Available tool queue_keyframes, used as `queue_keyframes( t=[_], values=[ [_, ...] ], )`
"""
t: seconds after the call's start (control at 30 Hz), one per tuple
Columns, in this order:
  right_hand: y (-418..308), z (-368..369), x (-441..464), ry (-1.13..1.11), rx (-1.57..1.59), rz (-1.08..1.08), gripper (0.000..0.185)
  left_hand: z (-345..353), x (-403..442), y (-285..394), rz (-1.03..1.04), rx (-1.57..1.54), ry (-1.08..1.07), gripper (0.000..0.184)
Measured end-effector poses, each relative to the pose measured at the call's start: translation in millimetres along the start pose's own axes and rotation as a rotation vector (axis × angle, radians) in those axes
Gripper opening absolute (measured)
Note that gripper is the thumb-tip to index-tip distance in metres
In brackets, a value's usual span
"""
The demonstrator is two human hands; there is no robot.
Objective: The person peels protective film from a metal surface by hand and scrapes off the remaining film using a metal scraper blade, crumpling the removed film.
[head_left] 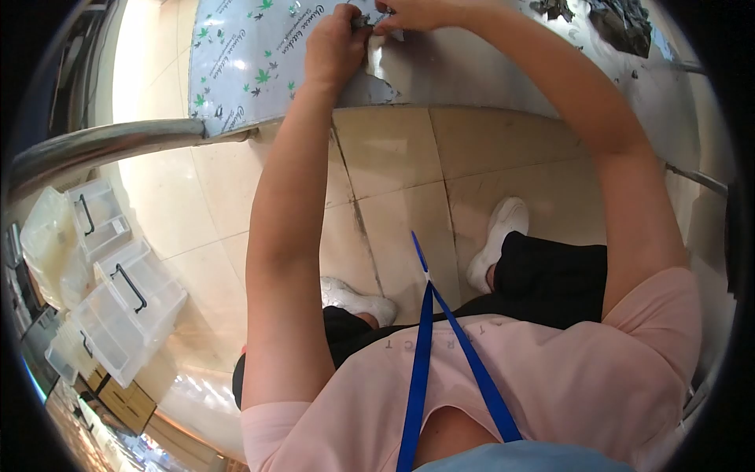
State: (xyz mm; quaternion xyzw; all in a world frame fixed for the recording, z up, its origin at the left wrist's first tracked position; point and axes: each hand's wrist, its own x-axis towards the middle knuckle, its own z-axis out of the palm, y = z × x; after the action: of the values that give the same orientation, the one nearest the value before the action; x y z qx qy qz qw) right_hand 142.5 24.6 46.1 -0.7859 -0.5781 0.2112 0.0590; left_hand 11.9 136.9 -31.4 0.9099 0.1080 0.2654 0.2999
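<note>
At the top centre, my left hand (pixel 336 46) and my right hand (pixel 415 16) are close together over a metal surface (pixel 480 75). Closed fingers of both hands pinch a crumpled piece of film (pixel 364 22) between them. Printed protective film (pixel 252 59), with green leaves and lettering, covers the left part of the surface. Its torn edge runs down just below my hands, and bare shiny metal shows to the right. Parts of the fingertips are cut off or hidden at the top edge.
Crumpled dark film (pixel 621 27) lies at the surface's upper right. A metal rail (pixel 110 143) extends left. Clear plastic boxes (pixel 130 295) with black handles stand at the left. Tiled floor (pixel 393 157) and white shoes (pixel 499 236) are below, and a blue lanyard (pixel 418 362) hangs down.
</note>
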Motion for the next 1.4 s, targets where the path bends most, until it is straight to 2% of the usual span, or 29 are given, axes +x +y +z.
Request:
queue_keyframes(
  t=[0.1, 0.2, 0.33, 0.47, 0.7, 0.8, 0.93, 1.03, 1.13, 1.23, 1.3, 1.4],
  values=[
    [5.0, 33.3, -4.4, 0.222, -0.095, -0.062, 0.038, -2.4, -1.4, 3.1, 0.029, -0.005, 0.013, 0.015],
    [15.6, 49.1, 11.4, 0.164, -0.089, -0.057, 0.034, -5.6, -2.0, 10.3, -0.101, -0.082, 0.011, 0.014],
    [41.1, 29.5, 23.5, 0.173, -0.082, -0.003, 0.030, -1.0, -0.3, 2.1, -0.134, -0.131, 0.045, 0.015],
    [-8.1, -3.9, -20.3, -0.011, 0.037, 0.167, 0.028, 0.7, -1.4, 1.6, -0.215, -0.146, 0.054, 0.018],
    [7.6, 43.4, 7.8, 0.085, -0.083, 0.103, 0.027, 0.6, -0.3, 1.4, -0.236, -0.140, 0.039, 0.024],
    [7.7, 42.4, 11.3, 0.115, -0.086, 0.140, 0.026, -3.5, 0.1, 5.5, -0.194, -0.195, 0.027, 0.027],
    [15.3, 32.9, 11.2, 0.048, -0.038, 0.133, 0.029, -6.6, -3.2, 11.0, -0.154, -0.191, -0.025, 0.030],
    [21.3, 27.7, 7.5, -0.012, 0.133, 0.132, 0.033, -5.5, -3.3, 10.5, -0.100, -0.261, -0.016, 0.032],
    [20.4, 19.8, -0.6, 0.008, 0.153, 0.094, 0.033, -12.2, -0.4, 15.6, -0.096, -0.244, -0.071, 0.032],
    [2.0, 13.8, -11.3, 0.048, -0.076, 0.169, 0.028, -14.8, 0.9, 17.9, -0.083, -0.201, -0.130, 0.029],
    [6.8, 27.4, -2.7, 0.055, -0.089, 0.141, 0.025, -9.1, 0.2, 14.4, 0.009, -0.084, -0.095, 0.025],
    [12.3, 33.4, 5.9, 0.037, -0.119, 0.104, 0.023, -4.7, 0.2, 11.1, -0.003, -0.081, -0.084, 0.018]
  ],
)
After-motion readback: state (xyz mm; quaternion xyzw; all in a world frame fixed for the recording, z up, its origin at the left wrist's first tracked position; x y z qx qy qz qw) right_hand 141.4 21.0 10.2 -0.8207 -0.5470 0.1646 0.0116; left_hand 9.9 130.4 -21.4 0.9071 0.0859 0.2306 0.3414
